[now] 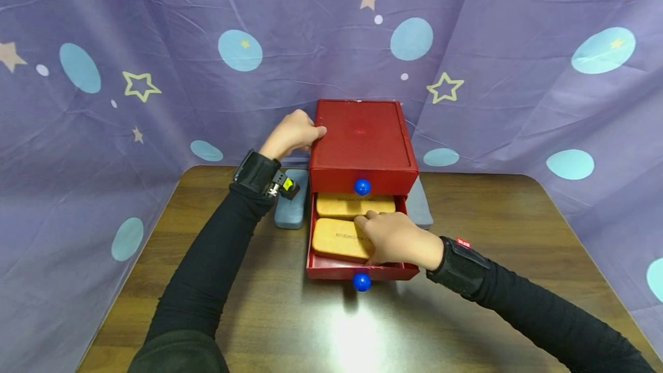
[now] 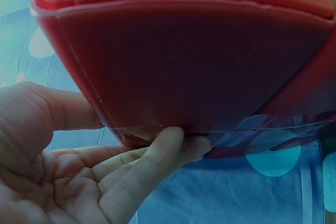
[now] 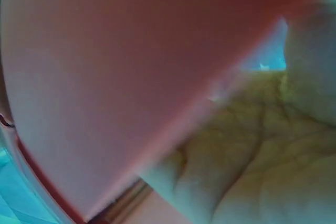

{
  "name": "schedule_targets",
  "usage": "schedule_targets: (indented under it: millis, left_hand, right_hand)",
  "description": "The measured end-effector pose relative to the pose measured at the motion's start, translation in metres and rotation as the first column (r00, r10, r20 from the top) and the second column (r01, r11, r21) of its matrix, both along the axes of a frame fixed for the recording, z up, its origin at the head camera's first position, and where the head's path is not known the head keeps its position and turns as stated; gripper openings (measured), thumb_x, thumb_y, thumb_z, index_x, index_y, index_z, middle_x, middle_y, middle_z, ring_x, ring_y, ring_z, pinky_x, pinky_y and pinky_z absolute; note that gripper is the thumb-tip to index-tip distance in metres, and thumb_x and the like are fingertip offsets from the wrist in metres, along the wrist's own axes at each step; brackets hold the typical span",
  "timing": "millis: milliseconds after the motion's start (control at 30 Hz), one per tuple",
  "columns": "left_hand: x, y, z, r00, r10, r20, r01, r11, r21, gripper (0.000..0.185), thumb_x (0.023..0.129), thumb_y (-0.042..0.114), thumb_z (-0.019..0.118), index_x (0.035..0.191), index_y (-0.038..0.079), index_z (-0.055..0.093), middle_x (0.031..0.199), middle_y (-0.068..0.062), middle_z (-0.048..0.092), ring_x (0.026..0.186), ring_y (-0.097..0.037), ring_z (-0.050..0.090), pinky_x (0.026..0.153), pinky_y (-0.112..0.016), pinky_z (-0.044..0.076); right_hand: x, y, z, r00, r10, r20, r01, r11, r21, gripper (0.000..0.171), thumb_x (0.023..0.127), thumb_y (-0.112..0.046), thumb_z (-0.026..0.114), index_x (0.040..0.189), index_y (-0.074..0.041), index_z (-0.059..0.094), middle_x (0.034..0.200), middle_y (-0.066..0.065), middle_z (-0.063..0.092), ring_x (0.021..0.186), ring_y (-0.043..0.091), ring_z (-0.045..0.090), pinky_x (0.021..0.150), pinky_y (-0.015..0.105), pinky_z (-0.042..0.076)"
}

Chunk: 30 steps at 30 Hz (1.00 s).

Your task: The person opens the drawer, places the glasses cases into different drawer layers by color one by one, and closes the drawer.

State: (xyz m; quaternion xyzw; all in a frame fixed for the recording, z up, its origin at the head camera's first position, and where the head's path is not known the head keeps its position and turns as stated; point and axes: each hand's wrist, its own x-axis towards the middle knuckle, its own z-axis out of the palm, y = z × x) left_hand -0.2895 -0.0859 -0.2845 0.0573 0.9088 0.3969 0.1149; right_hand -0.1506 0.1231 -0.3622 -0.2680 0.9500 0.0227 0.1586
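A small red drawer unit (image 1: pixel 362 137) stands on the table with its lower drawer (image 1: pixel 331 273) pulled out. Inside lie two yellow rounded cases with printed lettering, a front case (image 1: pixel 339 239) and a rear case (image 1: pixel 331 205) partly under the upper drawer. My right hand (image 1: pixel 396 238) grips the right end of the front case, fingers over its far side and thumb low at the near side. In the right wrist view the red drawer wall hides most of that grip. My left hand (image 1: pixel 295 134) holds the unit's left rear edge, its fingers (image 2: pixel 168 145) against the back corner.
Blue knobs (image 1: pixel 362 187) stick out from both drawers. A blue-grey rounded case (image 1: pixel 291 206) lies left of the unit, and a grey one (image 1: pixel 418 205) lies to its right. A purple curtain with stars (image 1: pixel 331 27) hangs behind the wooden table (image 1: pixel 497 229).
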Motion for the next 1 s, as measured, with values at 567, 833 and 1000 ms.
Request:
schedule_targets:
  millis: [567,833,1000]
  left_hand:
    - [0.000,0.001,0.002,0.999,0.016,0.044,-0.017,1.000,0.024,0.051,0.102,0.023,0.059,0.056,0.015,0.039,0.052,0.006,0.031,0.066,-0.019,0.065,0.064,-0.024,0.055]
    - [0.000,0.002,0.001,0.999,0.015,0.038,-0.016,1.000,0.010,0.050,0.102,0.023,0.059,0.056,0.014,0.041,0.052,0.006,0.034,0.061,-0.015,0.062,0.066,-0.025,0.055]
    - [-0.001,0.001,0.000,1.000,0.003,0.020,-0.004,1.000,0.031,0.050,0.102,0.021,0.059,0.055,0.014,0.043,0.052,0.006,0.038,0.065,-0.018,0.067,0.068,-0.029,0.058]
  right_hand:
    - [0.000,0.007,0.039,0.991,0.037,0.127,-0.037,0.999,-0.002,0.085,0.080,-0.051,0.084,0.148,-0.012,0.052,0.104,0.003,0.064,0.076,0.015,0.053,0.065,0.030,0.043]
    - [0.018,0.014,0.055,0.998,0.052,0.041,-0.046,0.988,-0.150,0.079,0.083,-0.049,0.082,0.148,-0.015,0.053,0.133,0.011,0.065,0.106,0.026,0.067,0.086,0.045,0.057]
    - [0.040,0.017,0.058,0.979,0.145,-0.141,-0.178,0.950,-0.258,0.070,0.084,-0.043,0.083,0.142,-0.013,0.058,0.128,0.010,0.066,0.105,0.024,0.068,0.081,0.042,0.059]
